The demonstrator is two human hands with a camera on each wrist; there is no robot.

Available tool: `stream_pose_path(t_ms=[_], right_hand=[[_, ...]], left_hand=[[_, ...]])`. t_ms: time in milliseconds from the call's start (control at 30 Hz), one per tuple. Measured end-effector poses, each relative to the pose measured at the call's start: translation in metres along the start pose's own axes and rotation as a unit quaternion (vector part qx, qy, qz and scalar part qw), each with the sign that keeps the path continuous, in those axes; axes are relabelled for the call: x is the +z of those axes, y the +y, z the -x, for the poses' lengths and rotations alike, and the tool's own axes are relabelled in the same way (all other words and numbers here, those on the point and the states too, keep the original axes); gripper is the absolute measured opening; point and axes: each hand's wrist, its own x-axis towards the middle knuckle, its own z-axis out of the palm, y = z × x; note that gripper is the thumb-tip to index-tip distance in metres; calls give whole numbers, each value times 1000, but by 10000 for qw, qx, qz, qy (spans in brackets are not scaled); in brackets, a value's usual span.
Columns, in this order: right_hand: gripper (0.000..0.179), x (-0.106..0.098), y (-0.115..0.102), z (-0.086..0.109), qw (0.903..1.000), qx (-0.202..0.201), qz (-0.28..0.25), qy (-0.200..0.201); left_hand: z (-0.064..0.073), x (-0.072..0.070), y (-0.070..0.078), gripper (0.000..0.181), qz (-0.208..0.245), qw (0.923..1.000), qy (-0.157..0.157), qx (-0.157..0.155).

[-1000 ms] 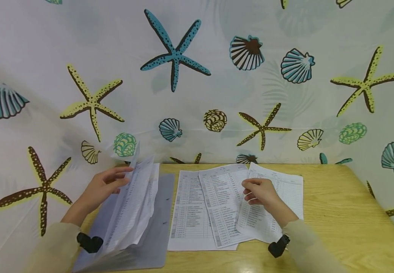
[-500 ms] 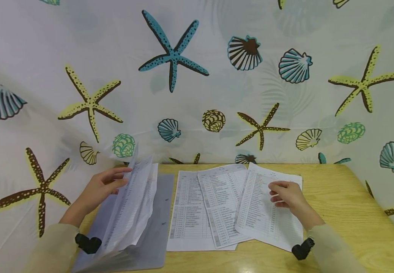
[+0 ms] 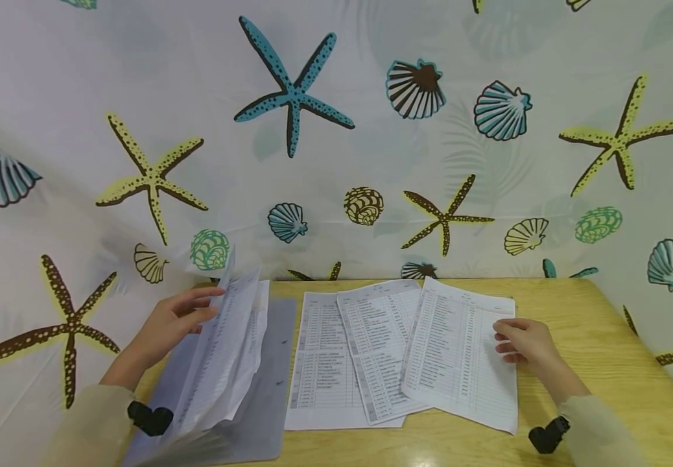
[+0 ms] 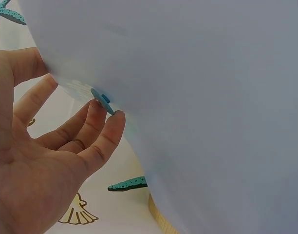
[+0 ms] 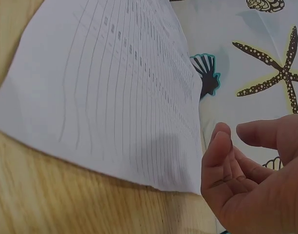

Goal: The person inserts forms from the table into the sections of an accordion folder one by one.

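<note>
Grey-blue plastic folder (image 3: 263,415) lies open, left on table (image 3: 593,337); left hand (image 3: 176,314) pinches its raised cover (image 4: 197,97). Right hand (image 3: 528,340) half-curled, holding nothing, at rightmost printed sheet's (image 3: 453,357) right edge.

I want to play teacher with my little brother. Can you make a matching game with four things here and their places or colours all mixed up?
Things:
1. left hand
2. right hand
3. folder
4. table

Clues:
A. by the right edge of the rightmost sheet
B. yellowish wood
C. touching the raised cover
D. grey-blue

Pairs: 1-C, 2-A, 3-D, 4-B
</note>
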Motion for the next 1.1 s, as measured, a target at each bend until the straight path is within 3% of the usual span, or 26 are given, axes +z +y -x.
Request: stream_pose_path(t_ms=[267,600,1100], right_hand=[[55,-23,12,2,9998,123,-97,139],[59,-34,21,-3,9987,422,-35,291],[58,-34,28,-6,9983,572,-6,-100]], left_hand=[[-2,-1,-1,46,44,10000,-52,64],[-2,-3,-2,47,49,10000,-45,47],[-1,-4,-6,46,82,10000,-40,33]])
